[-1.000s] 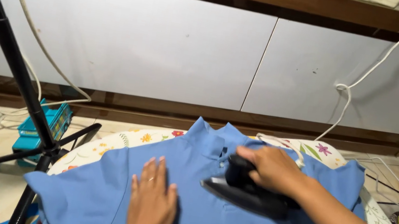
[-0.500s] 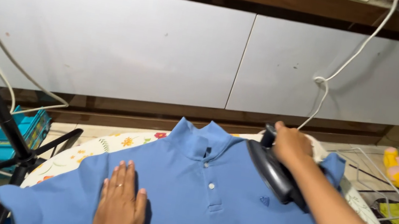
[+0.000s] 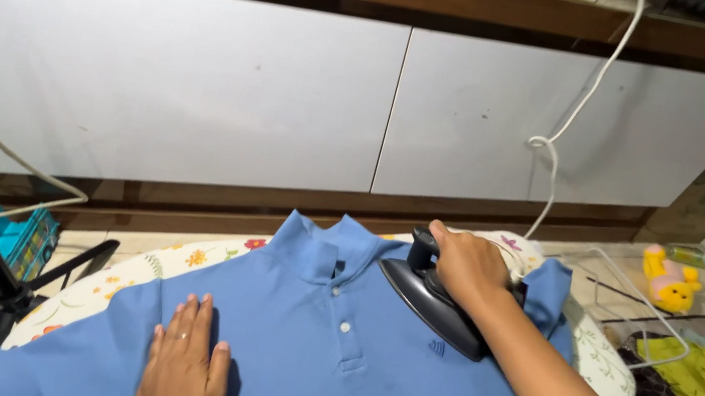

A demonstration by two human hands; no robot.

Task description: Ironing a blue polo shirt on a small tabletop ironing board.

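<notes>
On the flowered ironing board (image 3: 606,365) a blue polo shirt (image 3: 315,364) lies spread front up, collar toward the cabinets. The right hand (image 3: 470,265) is closed around the handle of a dark iron (image 3: 430,302) resting on the shirt's chest. The left hand (image 3: 183,370) lies open, flat on the cloth.

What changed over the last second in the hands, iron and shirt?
The right hand slid the iron from the shirt's middle toward its right shoulder, exposing the button placket. The left hand stayed flat on the blue polo shirt; the grip on the iron never released.
</notes>
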